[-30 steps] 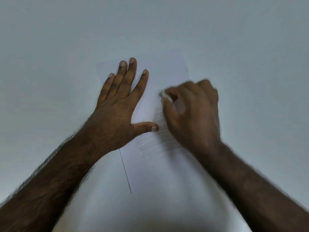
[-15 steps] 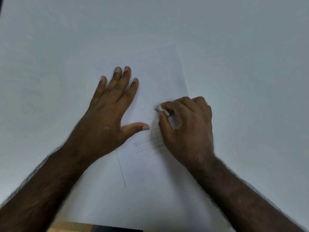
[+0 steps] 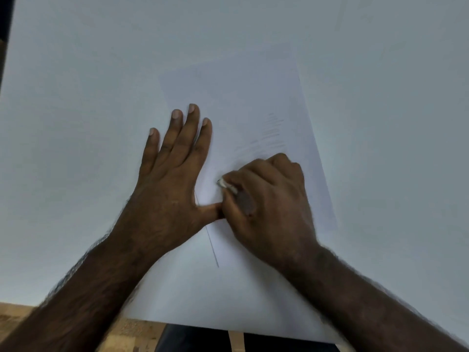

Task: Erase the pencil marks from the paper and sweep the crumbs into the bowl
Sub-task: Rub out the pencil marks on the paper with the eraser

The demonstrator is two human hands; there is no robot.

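A white sheet of paper lies on the white table, tilted a little. Faint grey pencil marks streak its right middle, just beyond my right hand. My left hand lies flat, fingers spread, pressing on the sheet's left edge. My right hand is closed on a small white eraser, whose tip touches the paper beside my left thumb. No bowl and no crumbs can be made out.
The white table top runs wide on all sides of the sheet. Its near edge crosses the bottom, with wooden floor and a dark shape below it.
My right hand with the eraser has slid toward me and to the left, uncovering more pencil marks beyond it. The view has tipped down, bringing the table's near edge into sight.
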